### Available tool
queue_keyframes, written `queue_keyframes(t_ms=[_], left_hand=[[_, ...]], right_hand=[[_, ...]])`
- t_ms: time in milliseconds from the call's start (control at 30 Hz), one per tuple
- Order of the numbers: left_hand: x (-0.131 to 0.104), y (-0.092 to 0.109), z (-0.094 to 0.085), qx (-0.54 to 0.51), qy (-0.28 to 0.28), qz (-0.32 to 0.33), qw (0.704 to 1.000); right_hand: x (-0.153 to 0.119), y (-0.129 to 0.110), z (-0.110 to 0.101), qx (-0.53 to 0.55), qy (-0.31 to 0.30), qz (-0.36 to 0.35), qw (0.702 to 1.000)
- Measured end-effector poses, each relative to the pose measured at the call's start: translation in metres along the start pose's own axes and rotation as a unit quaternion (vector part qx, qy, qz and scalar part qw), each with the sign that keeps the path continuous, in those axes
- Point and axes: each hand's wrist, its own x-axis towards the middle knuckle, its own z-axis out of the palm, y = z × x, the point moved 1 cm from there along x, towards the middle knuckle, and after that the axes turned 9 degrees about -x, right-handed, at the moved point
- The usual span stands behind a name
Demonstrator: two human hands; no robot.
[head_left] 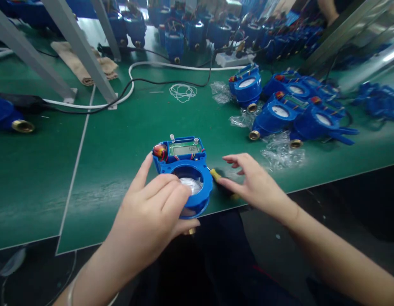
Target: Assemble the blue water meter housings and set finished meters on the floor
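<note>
A blue water meter (207,187) with a small lit display and coloured wires in its open top box stands at the table's front edge. My left hand (155,204) grips it, with fingers over the round dial opening and the thumb low at the front. Part of the dial and lower body is hidden by that hand. To its right, my right hand (252,180) is open, thumb and fingers spread. A screwdriver (216,175) with a yellow and dark handle lies beside the meter, partly behind the right thumb; whether the thumb touches it I cannot tell.
Several more blue meters (281,111) stand at the right among crumpled clear plastic bags (284,151). A white cable (171,66) and a black cable cross the green table (114,170). Grey metal legs (88,55), a beige cloth (72,61) and a power strip (235,58) are farther back.
</note>
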Motion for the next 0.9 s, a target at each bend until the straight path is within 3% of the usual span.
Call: queue_keyframes(t_ms=[133,233,333,467,600,900], left_hand=[[0.035,-0.008,-0.020,0.032,-0.170,0.015,0.985],[0.060,-0.010,-0.028,0.066,-0.284,-0.015,0.957],[0.080,-0.010,-0.033,0.090,-0.349,-0.070,0.930],[0.099,-0.010,-0.035,0.048,-0.385,-0.130,0.913],[0.111,-0.011,-0.032,0.023,-0.411,-0.154,0.898],[0.120,-0.012,-0.027,-0.017,-0.415,-0.182,0.892]], right_hand=[[-0.033,0.001,0.047,-0.074,-0.002,0.019,0.997],[-0.044,0.002,0.050,-0.089,0.028,0.064,0.994],[-0.063,0.013,0.039,-0.024,0.112,0.114,0.987],[-0.107,0.018,0.026,0.081,0.239,0.108,0.961],[-0.140,0.003,0.021,0.117,0.241,0.035,0.963],[-0.129,-0.011,-0.018,0.155,0.222,-0.056,0.961]])
